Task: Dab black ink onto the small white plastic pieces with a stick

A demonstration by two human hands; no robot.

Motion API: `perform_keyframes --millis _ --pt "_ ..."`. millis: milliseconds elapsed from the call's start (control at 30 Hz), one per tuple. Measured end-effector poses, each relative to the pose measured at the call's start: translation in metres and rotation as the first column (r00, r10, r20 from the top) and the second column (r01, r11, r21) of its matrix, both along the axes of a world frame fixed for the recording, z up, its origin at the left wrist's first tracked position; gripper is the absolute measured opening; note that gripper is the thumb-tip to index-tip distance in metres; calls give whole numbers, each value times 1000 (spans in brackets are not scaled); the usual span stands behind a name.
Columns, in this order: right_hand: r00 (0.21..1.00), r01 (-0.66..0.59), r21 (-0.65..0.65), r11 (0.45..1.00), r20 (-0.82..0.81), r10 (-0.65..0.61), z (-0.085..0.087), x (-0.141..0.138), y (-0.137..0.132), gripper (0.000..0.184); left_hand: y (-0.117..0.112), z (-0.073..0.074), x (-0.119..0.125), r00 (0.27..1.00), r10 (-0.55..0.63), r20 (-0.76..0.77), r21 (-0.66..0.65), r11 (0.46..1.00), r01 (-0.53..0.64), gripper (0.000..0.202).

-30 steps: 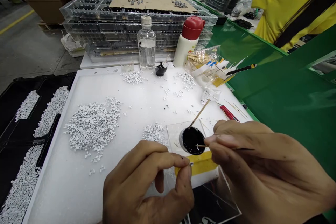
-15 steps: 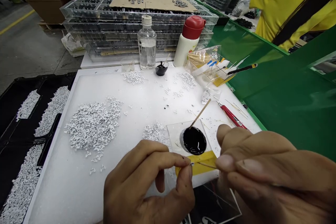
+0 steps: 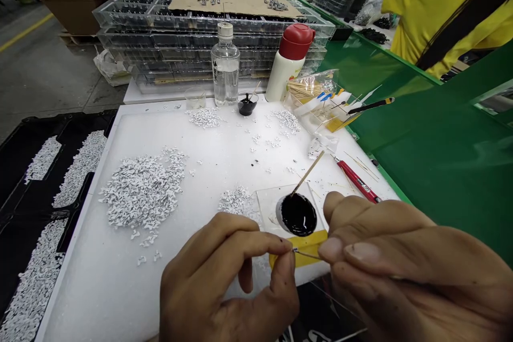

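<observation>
My left hand (image 3: 224, 278) pinches a tiny white part (image 3: 292, 249) between thumb and forefinger. My right hand (image 3: 401, 272) grips a thin applicator stick (image 3: 306, 254), whose tip reaches that part. Just beyond them, a round pool of black ink (image 3: 298, 215) lies on a clear plastic sheet (image 3: 267, 206) edged with yellow tape (image 3: 300, 248). A wooden stick (image 3: 308, 172) rests in the ink. Several heaps of small white parts, the largest (image 3: 140, 192) left of my hands, lie on the white foam board (image 3: 216, 163).
A red-handled tool (image 3: 356, 181) lies at the board's right edge, near a plastic bag of sticks (image 3: 308, 88). Behind stand a water bottle (image 3: 225, 67), a red-capped bottle (image 3: 290, 67) and stacked clear trays (image 3: 208, 43). A co-worker's yellow-shirted torso (image 3: 436, 16) is at the upper right.
My right hand has moved left and down from over the ink, bringing the applicator tip to the part in my left hand. My left hand has barely moved.
</observation>
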State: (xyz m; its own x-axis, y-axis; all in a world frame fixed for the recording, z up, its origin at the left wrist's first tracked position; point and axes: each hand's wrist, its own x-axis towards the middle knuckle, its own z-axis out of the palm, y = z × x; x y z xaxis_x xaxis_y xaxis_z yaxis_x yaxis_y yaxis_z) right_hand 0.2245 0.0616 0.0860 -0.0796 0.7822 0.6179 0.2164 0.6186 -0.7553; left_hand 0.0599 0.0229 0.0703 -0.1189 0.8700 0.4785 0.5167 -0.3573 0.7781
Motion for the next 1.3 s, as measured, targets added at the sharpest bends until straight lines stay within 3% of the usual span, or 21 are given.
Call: perform_keyframes --millis 200,533,833,1100,1300 --pt "998 -64 -4 998 7 64 -1 1 0 12 -2 2 -1 1000 -5 -4 -13 1000 5 18" --pt "998 -41 -15 999 -46 40 -1 -1 1 12 1 0 0 1000 -4 -3 7 1000 4 18" --pt "997 31 13 999 -71 -30 9 -10 4 20 2 1 -1 1000 -15 7 -1 1000 15 18" --pt "999 -26 -24 999 -43 25 -1 -4 1 12 1 2 2 1000 -1 9 -4 1000 1 18" --pt "998 61 -30 998 2 -61 -6 3 -1 17 -1 1 -1 1000 -4 11 3 1000 3 19"
